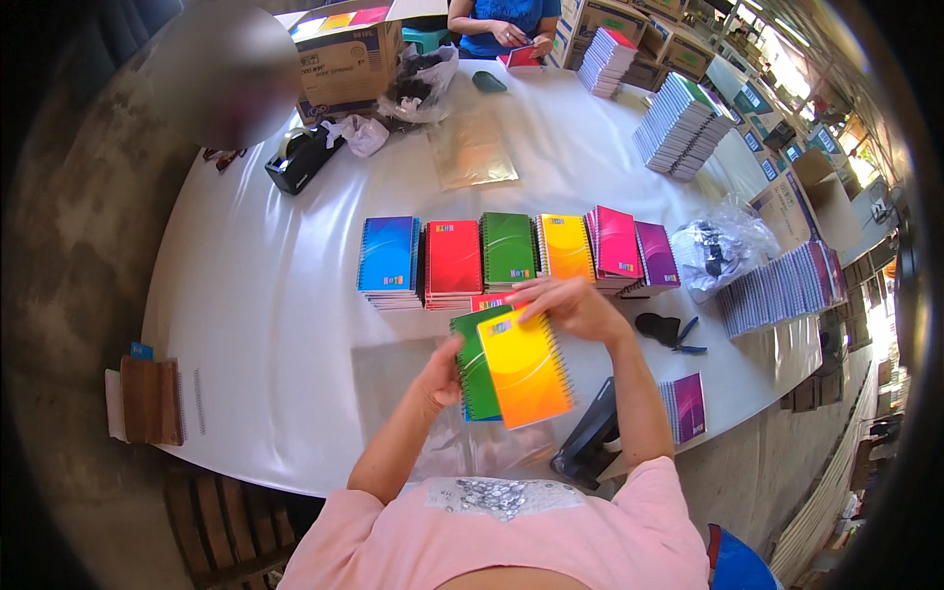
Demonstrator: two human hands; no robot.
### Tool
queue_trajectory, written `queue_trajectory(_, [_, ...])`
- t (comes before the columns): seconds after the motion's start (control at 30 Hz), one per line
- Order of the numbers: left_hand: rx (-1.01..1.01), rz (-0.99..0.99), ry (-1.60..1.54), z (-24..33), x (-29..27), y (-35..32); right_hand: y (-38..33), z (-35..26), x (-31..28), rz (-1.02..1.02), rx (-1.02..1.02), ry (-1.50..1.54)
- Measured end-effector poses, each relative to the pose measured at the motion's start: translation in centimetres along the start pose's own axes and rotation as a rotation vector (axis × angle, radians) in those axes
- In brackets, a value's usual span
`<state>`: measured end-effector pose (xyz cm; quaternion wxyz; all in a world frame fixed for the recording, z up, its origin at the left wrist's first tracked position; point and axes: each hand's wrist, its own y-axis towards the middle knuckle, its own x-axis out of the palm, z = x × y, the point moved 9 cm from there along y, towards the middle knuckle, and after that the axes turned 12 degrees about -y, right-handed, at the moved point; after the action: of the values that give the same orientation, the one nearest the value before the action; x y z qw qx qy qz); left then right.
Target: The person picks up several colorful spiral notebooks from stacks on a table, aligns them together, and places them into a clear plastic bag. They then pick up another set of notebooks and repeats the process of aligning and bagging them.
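Observation:
My left hand [442, 376] grips the left edge of a green spiral notebook [472, 369]. A red notebook [488, 303] shows above it and a strip of blue below, so several seem to be held together. The fingers of my right hand [578, 307] are closed on the top of a yellow spiral notebook [528, 376], which overlaps the green one at a slight tilt. Just beyond my hands runs a row of notebook stacks: blue [387, 254], red [453, 261], green [509, 248], yellow [566, 248], pink [617, 242] and purple [657, 256].
Clear plastic [388, 379] lies under my hands. A black stapler-like tool [588, 433], pliers [690, 337] and a purple notebook pile [782, 292] stand right. Farther off are a tape dispenser [305, 159], a cardboard box [346, 74], tall notebook stacks [681, 130] and a seated person [503, 25].

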<state>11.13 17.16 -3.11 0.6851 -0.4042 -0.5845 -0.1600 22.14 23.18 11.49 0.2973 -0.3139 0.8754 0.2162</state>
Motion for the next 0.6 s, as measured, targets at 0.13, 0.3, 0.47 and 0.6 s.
queue_trajectory(0.13, [-0.065, -0.037, 0.193, -1.1, -1.7, 0.9, -4.8, 6.8, -7.3, 0.381, 0.414, -0.609])
queue_trajectory(0.3, [-0.113, -0.176, -0.008, -1.6, 1.5, 2.5, -12.4, 12.4, -8.7, 0.357, 0.581, -0.986])
queue_trajectory(0.47, [-0.19, -0.2, -0.078, -2.7, 4.1, 3.7, -9.8, -1.8, -6.9, 0.81, 0.126, -0.887])
queue_trajectory(0.6, [-0.07, -0.331, -0.091, -2.2, 3.5, 4.5, -6.5, -7.7, 0.6, 0.406, -0.057, -0.983])
